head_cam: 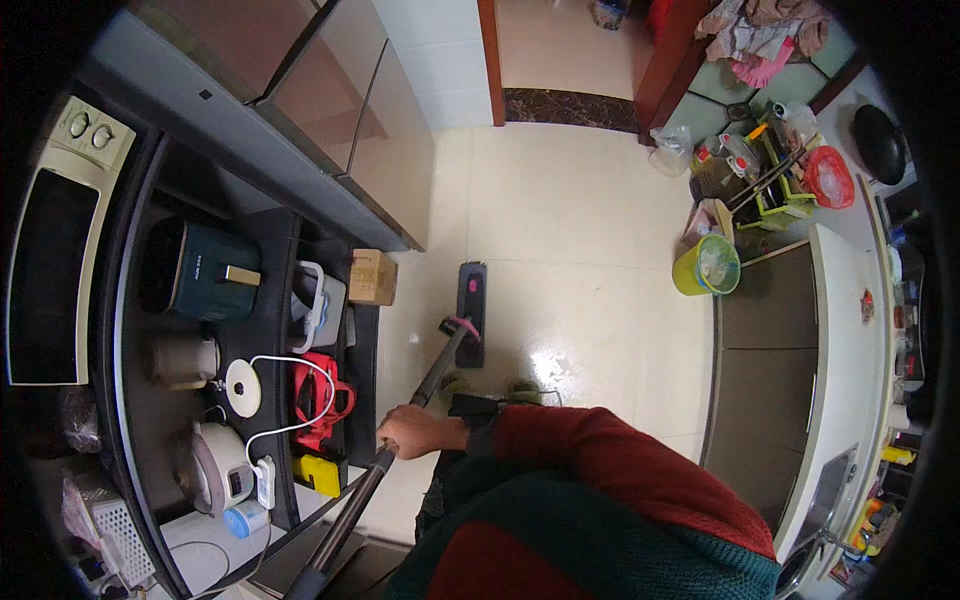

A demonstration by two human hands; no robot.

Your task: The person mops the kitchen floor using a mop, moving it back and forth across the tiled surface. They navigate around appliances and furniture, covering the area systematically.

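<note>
My right hand (421,433) is wrapped around the dark handle (349,517) of a flat mop, its arm in a red sleeve reaching across my body. The handle slants from the lower left up to the mop head (471,352), a long grey pad with a pink spot, lying flat on the tiled floor (555,202). A pink-edged joint (466,328) links handle and head. Just behind the head my shoes (525,391) show in part. My left hand is out of view; the handle's upper end runs towards the bottom edge.
To the left, open shelves hold an air fryer (217,270), a rice cooker (214,469), a red bag (319,401) and a cardboard box (373,277). At right a yellow-green bin (705,266) stands by the counter cabinets (765,390). A doorway with a dark sill (570,106) lies ahead.
</note>
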